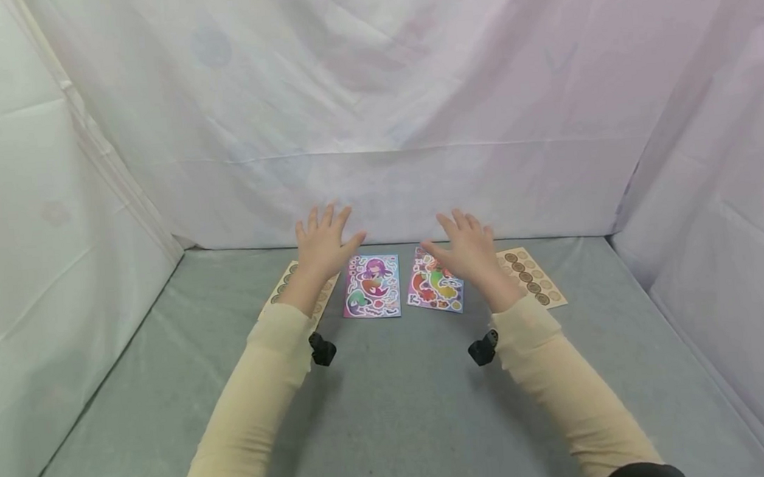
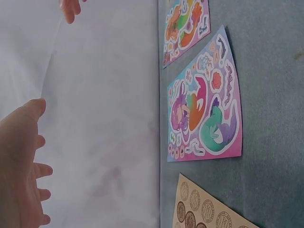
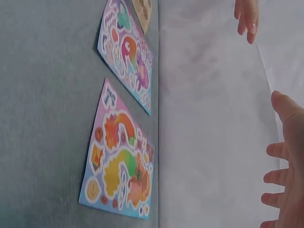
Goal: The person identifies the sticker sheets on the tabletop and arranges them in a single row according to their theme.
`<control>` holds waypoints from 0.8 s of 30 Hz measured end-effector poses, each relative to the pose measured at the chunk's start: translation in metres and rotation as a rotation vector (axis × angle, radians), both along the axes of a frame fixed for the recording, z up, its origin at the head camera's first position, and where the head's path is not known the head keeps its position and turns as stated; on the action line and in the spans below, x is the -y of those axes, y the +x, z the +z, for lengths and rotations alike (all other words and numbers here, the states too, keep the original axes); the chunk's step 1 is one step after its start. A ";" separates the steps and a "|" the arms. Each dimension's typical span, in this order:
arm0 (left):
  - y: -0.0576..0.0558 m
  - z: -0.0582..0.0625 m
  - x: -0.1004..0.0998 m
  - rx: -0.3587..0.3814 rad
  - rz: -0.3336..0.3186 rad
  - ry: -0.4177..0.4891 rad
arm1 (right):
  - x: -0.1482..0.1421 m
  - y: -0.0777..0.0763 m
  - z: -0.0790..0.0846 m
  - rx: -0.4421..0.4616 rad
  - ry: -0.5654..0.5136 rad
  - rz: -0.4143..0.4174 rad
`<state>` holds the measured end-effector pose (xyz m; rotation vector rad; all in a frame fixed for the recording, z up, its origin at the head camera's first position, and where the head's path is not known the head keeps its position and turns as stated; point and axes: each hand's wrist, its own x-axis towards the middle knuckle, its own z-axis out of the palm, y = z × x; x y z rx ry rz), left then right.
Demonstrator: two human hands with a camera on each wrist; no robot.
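Observation:
Both hands are held out over the far part of the table with fingers spread, holding nothing. My left hand (image 1: 323, 250) hovers above a tan sheet of round brown stickers (image 1: 322, 298), covering part of it. Just right of that hand lies a mermaid sticker sheet (image 1: 372, 287) with a purple-haired figure. My right hand (image 1: 471, 254) overlaps the corner of a second mermaid sticker sheet (image 1: 433, 286), which lies slightly turned. Beyond its wrist is another tan sheet with round stickers (image 1: 533, 278). In the wrist views both hands are raised off the tabletop.
The sheets lie in a row on a grey cloth-covered table (image 1: 394, 415), near its back edge. White curtains (image 1: 373, 106) hang behind and on both sides. A small black device (image 1: 323, 350) is strapped at the left wrist, another (image 1: 483, 348) at the right.

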<state>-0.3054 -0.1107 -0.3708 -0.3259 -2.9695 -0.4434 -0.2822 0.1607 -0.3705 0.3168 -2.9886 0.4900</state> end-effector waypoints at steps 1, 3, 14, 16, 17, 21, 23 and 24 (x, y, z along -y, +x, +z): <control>0.001 0.000 0.001 0.000 0.002 0.005 | 0.002 0.001 0.000 -0.007 -0.004 0.000; 0.002 0.001 0.004 -0.006 0.007 0.015 | 0.006 0.004 -0.001 -0.016 -0.015 0.003; 0.015 0.003 0.019 -0.043 0.025 0.116 | 0.028 0.020 -0.007 -0.039 -0.143 0.016; 0.017 0.003 0.021 -0.043 0.029 0.122 | 0.031 0.022 -0.009 -0.045 -0.158 0.018; 0.018 0.003 0.022 -0.043 0.030 0.121 | 0.033 0.023 -0.010 -0.050 -0.162 0.019; 0.020 0.001 0.029 -0.048 0.034 0.111 | 0.041 0.026 -0.013 -0.055 -0.223 0.031; 0.022 0.000 0.033 -0.049 0.034 0.108 | 0.045 0.028 -0.016 -0.056 -0.260 0.031; 0.022 0.000 0.036 -0.050 0.035 0.110 | 0.047 0.028 -0.017 -0.057 -0.277 0.032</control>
